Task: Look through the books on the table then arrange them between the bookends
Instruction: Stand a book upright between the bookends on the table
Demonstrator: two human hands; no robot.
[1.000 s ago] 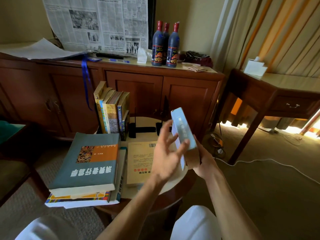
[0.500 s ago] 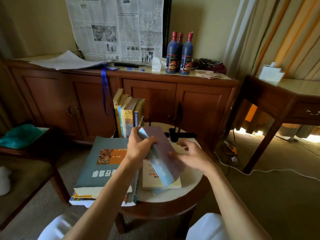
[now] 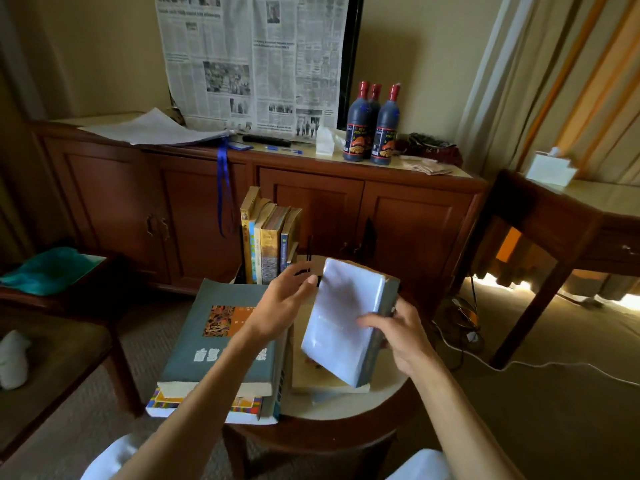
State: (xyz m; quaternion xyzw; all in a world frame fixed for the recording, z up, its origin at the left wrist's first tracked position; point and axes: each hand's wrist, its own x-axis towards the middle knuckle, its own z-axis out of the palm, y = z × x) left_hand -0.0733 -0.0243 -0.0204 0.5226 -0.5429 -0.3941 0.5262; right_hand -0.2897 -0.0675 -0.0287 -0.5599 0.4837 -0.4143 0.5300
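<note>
My right hand [image 3: 398, 332] grips a pale blue book [image 3: 341, 320] by its grey spine and holds it tilted above the round table [image 3: 349, 407]. My left hand [image 3: 282, 303] is beside the book's upper left edge, fingers straight and spread. Several books [image 3: 268, 242] stand upright at the table's back, left of a black bookend [image 3: 367, 235]. A stack topped by a grey-green book [image 3: 214, 336] lies on the table's left. A tan book [image 3: 308, 374] lies flat under the held one.
A wooden sideboard [image 3: 311, 188] behind the table carries three dark bottles [image 3: 375, 128], papers and a hanging newspaper. A chair with a teal cloth [image 3: 52, 268] stands to the left. A desk [image 3: 561, 216] is at the right, with a white cable [image 3: 540, 365] on the carpet.
The pale blue book left my left hand's grip and is now held by my right hand, turned more upright with its cover facing me. My left hand has opened beside it.
</note>
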